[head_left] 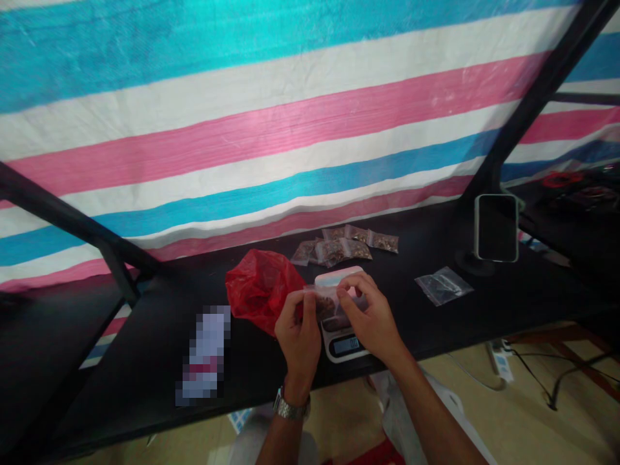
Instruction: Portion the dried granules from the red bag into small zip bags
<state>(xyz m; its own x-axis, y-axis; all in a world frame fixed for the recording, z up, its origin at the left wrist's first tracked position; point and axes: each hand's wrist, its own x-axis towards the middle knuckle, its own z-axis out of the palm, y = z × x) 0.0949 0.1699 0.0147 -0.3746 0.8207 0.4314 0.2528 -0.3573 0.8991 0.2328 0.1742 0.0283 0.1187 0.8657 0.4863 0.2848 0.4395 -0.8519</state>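
Observation:
Between my two hands is a small clear zip bag (325, 305) with brown bits in its lower part. My left hand (299, 332) pinches the bag's left upper corner, and my right hand (371, 313) pinches its right side. Beneath them a white digital scale (330, 349) sits on the black table, its display reading 0.0. Just left of the scale stands a crumpled red plastic bag (261, 287), its contents hidden. Behind the scale lie several filled small zip bags (357, 248) in a loose pile.
Flat clear bags (444, 285) lie on the black table (407, 258) to the right. A phone (496, 227) stands upright on a round stand beyond them. At the left lies a pixelated item (206, 355). Dark frame bars and a striped sheet (271, 155) close off the back.

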